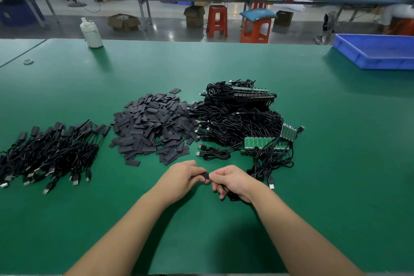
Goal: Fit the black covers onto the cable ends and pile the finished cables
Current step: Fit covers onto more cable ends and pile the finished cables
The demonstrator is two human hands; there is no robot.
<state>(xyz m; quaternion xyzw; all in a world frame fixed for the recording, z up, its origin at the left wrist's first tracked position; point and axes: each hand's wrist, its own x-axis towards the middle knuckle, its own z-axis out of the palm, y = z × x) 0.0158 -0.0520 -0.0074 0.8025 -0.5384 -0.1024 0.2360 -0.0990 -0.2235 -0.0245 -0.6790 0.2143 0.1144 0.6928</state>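
1. The left hand (182,176) pinches a black cover (205,176) between thumb and fingertips, low over the green bench (336,163), just in front of the person.
2. The right hand (233,180) is curled round a cable (261,169) and pinches its end right against the cover; the two hands meet there. The joint itself is hidden by the fingers, so I cannot tell how far the end has gone in.
3. The cable trails back and right from the right hand toward the raw heap (237,119), its USB plug (271,184) lying on the bench just beside the right wrist.
4. To do this step well, I would line the cable end up with the cover's mouth, keeping both level, and push straight along the cover's length rather than at an angle.
5. Hold the cover by its edges, not its flat faces: squeezing the faces would likely close the opening.
6. Keep some slack in the cable so the heap does not drag the end back out.
7. Spare covers (154,125) lie piled mid-bench; the finished pile (51,152) sits to the left, well apart, where this cable should go once covered.
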